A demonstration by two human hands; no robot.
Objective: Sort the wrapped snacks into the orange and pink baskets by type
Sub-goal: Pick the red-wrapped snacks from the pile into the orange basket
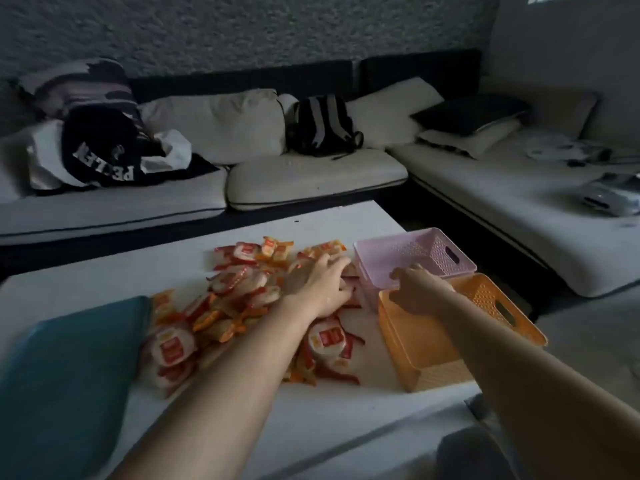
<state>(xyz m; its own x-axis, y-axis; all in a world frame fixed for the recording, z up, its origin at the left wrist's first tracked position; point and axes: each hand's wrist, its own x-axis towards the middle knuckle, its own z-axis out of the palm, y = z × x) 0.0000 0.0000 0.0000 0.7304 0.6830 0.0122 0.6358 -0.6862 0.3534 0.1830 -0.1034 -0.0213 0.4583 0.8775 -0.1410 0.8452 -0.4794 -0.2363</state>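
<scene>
Pink plastic under the right hand (417, 292): its fingers (398, 273) curl over the near rim of the pink basket (415, 252), apparently pinching that edge, though I cannot tell how firmly. Left hand (320, 282) lies flat and spread on the far right fringe of the snack pile (242, 306), fingers (337, 263) loose and extended toward the basket wall; whether a packet is trapped beneath the palm, I cannot tell. Moving outward, the orange basket (460, 327) sits touching the pink one at its five o'clock, both look empty, so I judge sorting has barely begun. Both baskets stand at three o'clock of the heap on the white desk (104, 271), and the orange one reaches right to the desk's right edge. That is the risk: a tug or shove on the light pink basket could nudge the orange one over the side, and the left forearm crossing the pile could sweep packets off. The snacks themselves show two kinds, round white cakes in clear wrap with red labels, and smaller orange-yellow packets, jumbled and overlapping. A teal cushion (65, 372) rests at nine o'clock.
</scene>
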